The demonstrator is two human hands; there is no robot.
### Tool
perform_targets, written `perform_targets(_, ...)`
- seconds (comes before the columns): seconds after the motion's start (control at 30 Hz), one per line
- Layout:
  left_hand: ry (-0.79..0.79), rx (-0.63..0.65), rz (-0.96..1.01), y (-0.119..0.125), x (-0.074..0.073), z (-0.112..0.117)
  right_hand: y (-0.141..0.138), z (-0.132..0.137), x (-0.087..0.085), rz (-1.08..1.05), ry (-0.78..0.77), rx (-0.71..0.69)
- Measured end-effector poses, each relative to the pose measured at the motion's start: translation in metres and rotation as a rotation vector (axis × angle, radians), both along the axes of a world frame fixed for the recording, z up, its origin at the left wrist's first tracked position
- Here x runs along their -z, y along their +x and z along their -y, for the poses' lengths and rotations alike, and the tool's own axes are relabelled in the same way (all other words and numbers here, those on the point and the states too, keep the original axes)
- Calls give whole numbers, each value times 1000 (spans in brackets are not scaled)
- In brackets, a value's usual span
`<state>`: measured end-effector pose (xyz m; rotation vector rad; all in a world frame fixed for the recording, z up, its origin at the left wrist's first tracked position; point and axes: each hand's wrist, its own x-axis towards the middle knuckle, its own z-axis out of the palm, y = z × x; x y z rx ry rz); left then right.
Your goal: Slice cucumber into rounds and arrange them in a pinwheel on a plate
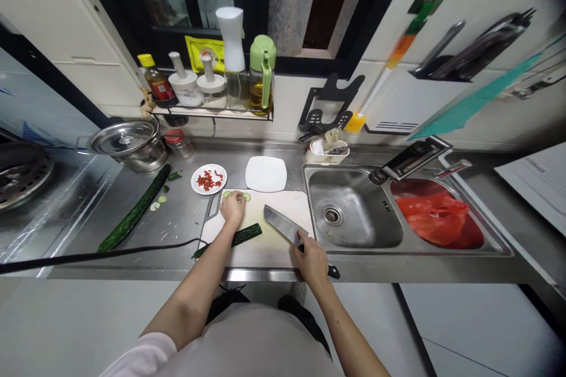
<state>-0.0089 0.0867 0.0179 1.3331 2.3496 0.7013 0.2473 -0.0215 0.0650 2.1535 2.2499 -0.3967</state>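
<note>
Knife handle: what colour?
The knife handle is black; best seen in the head view.

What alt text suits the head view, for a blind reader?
A person's right hand holds a knife over a cutting board; the left hand is by cucumber slices near its far edge. A sink is to the right.
</note>
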Motion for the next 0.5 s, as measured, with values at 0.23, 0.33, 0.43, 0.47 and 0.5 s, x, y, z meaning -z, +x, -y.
perform_targets(0.23,-85,71,-132,1,-3,10,-1,-2,3,-43,10,7)
perform_targets(0.33,-109,78,-151,1,-3,10,-1,-2,4,-56,25,1)
perform_targets(0.43,-102,82,-165,1,-1,9,-1,-2,5,-64,33,2)
perform_targets(0.47,-97,82,-168,1,-1,9,-1,-2,5,-68,33,3)
perform_targets(0.5,-91,82,-170,1,0,9,-1,-2,5,-72,32,2)
